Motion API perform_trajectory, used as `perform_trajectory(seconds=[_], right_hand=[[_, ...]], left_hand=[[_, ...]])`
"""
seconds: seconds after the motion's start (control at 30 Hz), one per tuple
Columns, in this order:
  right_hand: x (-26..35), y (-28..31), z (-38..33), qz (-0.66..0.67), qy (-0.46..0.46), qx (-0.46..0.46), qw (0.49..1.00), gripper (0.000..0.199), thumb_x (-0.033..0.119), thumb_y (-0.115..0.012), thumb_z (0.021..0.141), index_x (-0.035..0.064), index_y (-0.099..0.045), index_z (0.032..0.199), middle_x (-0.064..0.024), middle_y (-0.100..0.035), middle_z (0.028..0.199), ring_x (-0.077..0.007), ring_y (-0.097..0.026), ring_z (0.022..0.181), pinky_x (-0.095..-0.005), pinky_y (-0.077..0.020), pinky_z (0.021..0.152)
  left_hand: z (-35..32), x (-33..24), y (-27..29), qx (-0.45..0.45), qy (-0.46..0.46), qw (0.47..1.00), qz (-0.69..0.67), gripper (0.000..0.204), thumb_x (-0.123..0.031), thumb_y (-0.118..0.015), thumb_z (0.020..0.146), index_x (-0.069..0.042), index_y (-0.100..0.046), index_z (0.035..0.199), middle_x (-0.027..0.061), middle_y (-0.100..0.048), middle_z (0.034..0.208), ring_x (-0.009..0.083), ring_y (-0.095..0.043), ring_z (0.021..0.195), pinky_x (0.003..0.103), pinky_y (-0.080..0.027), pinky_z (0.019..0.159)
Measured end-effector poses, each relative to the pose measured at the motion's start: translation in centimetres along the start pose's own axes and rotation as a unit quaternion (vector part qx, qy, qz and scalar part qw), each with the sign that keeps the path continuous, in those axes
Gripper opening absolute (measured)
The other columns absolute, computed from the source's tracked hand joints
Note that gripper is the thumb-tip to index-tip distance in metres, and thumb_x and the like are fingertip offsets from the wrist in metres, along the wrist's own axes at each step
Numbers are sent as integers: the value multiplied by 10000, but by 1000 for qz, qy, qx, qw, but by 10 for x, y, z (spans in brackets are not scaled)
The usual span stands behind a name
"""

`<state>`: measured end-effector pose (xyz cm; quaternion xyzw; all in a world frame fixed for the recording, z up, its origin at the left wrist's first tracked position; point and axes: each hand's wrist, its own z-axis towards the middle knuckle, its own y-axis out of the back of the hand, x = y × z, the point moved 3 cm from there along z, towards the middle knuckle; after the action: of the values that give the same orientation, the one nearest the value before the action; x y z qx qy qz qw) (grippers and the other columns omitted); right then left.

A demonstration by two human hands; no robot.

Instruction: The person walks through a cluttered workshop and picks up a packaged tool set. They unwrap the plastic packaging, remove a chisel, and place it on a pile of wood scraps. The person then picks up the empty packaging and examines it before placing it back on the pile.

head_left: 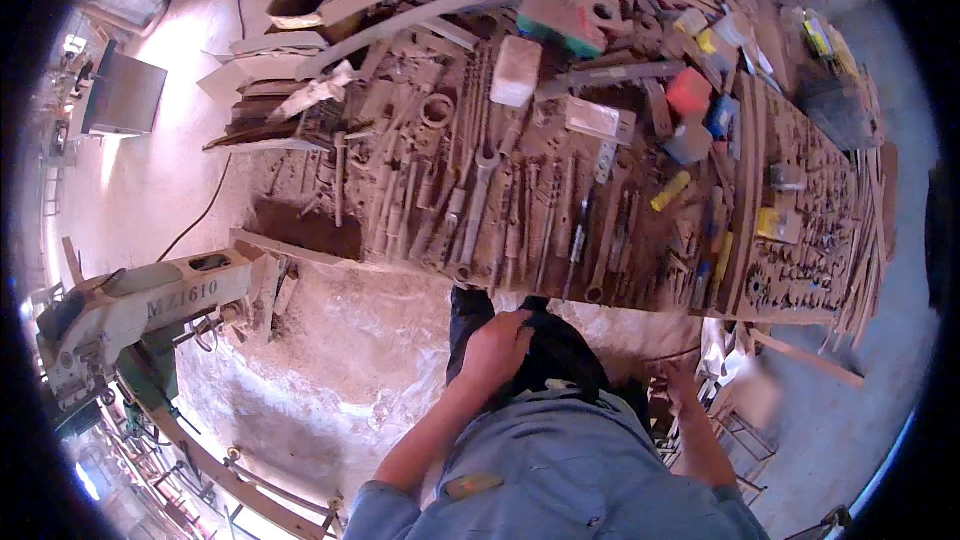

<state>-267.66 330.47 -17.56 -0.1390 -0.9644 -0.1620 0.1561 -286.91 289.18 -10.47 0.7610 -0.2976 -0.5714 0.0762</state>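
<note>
My left hand [497, 348] is in front of my dark trousers [555, 345], its fingers curled together and nothing visible in them. Hanging low at my right side is my right hand [682, 386], where its fingers are too unclear to read. Ahead of me stands a dusty workbench covered with tools. Near its front edge lie a large combination wrench [478, 205], a screwdriver-like rod [578, 240] and several long drill bits or metal shanks. A hammer-like tool [340, 180] lies farther left. Both hands are apart from the bench.
A beige machine arm [150, 295] on a green base stands at the left. The bench also holds a white box [515, 72], a red block [688, 92], a yellow piece [670, 191] and curved wood strips [450, 5]. A grey cabinet [128, 92] stands at far left.
</note>
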Motion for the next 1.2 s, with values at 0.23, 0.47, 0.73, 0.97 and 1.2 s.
perform_trajectory(seconds=[0.23, 0.47, 0.73, 0.97, 1.2], right_hand=[[37, -82, -37, -39, 1, -6, 999, 277, 244, -562, 902, 57, -559, 1107, -50, -574, 752, -140, -554, 571, -273, -484, 480], [46, -114, -20, -32, 50, 28, 998, 331, 266, -555, 913, 17, -535, 1130, -137, -638, 887, -211, -609, 612, -325, -493, 477], [54, -122, -49, 7, 23, 14, 1000, 280, 289, -541, 932, 52, -527, 1081, -101, -614, 839, -195, -605, 597, -325, -495, 432], [43, -132, -71, 13, -1, -27, 1000, 264, 308, -572, 904, 101, -552, 1067, -54, -575, 775, -193, -579, 528, -351, -512, 431], [43, -144, -77, 30, 17, -65, 997, 160, 285, -546, 916, 131, -530, 875, -3, -500, 710, -169, -526, 494, -313, -468, 381]], left_hand=[[24, -6, 110, -45, 0, 999, 30, 282, -205, -587, 866, -40, -608, 1094, 186, -641, 1043, 361, -620, 948, 442, -509, 806], [39, 1, 202, -119, 7, 992, 30, 252, -143, -590, 860, -30, -619, 1083, 193, -638, 984, 365, -629, 894, 429, -516, 757], [78, 12, 312, -294, -61, 952, 53, 209, -96, -646, 818, -28, -652, 1015, 182, -666, 935, 335, -658, 856, 389, -532, 739], [143, 23, 484, -398, 14, 894, 208, 231, -172, -566, 887, -93, -655, 1084, 151, -682, 930, 348, -655, 828, 401, -519, 712], [232, 95, 512, -103, -3, 896, 431, 250, -149, -607, 810, -117, -654, 1054, 108, -625, 1134, 325, -562, 1104, 425, -471, 910]])
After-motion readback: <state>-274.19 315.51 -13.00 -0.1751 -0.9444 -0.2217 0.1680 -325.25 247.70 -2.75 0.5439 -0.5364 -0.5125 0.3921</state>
